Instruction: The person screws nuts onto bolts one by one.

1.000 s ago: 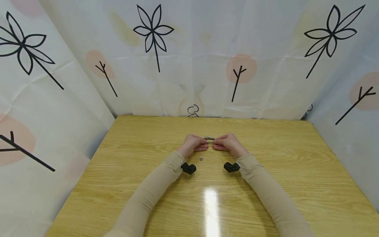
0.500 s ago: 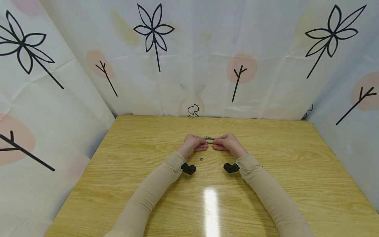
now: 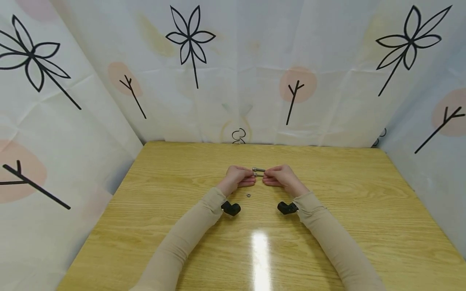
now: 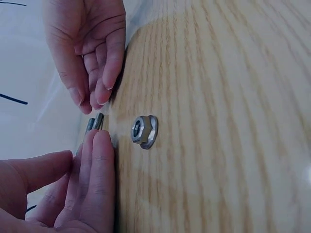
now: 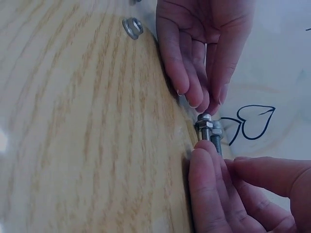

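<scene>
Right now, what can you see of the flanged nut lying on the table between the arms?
The flanged nut looks like silvery metal: a hexagonal body, central hole and wider round flange. It rests flange down, hole up, on the wood-grained table, apart from the left hand and right hand; only the table touches it.

I have both arms (image 3: 187, 234) stretched forward — my left hand (image 3: 237, 178) and right hand (image 3: 284, 178) face each other, near but apart, fingers (image 4: 99, 167) nearly straight, tips pointing inward.
</scene>
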A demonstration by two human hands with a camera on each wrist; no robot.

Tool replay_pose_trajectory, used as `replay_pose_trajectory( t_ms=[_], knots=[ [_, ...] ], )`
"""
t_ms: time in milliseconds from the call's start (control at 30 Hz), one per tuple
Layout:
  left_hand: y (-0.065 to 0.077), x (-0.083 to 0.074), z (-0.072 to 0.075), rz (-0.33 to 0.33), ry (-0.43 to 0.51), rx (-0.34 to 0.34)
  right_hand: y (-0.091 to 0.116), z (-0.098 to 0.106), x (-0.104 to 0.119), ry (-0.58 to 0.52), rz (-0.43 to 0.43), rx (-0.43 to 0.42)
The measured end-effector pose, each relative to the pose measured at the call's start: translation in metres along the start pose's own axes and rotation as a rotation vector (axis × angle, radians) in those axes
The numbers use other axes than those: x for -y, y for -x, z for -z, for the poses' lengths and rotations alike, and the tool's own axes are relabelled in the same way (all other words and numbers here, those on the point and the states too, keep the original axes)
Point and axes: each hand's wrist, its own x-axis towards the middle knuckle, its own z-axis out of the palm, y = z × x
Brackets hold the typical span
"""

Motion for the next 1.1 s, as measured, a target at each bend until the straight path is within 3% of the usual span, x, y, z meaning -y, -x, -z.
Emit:
replay_pose_trajectory(
  t_ms=[167,267,433,567,800,1100],
  knots=[
    [0.006,-0.005,0.004,-0.041,0.002,0.038,0.005,0.001,0.002,0.013,0.020,0.055],
    [0.009,-0.010,0.012,-0.110,-0.020,0.097,0.008,-0.001,0.004,0.033,0.050,0.098],
    [0.009,-0.016,0.035,-0.253,-0.076,0.212,0.013,-0.004,0.005,0.076,0.120,0.175],
    [0.012,-0.017,0.054,-0.325,-0.127,0.234,0.019,-0.007,0.004,0.088,0.162,0.228],
    [0.021,-0.012,0.081,-0.316,-0.156,0.285,0.026,-0.008,0.003,0.116,0.194,0.310],
    [0.029,-0.010,0.101,-0.298,-0.134,0.303,0.032,-0.009,0.007,0.148,0.209,0.352]
  ],
)
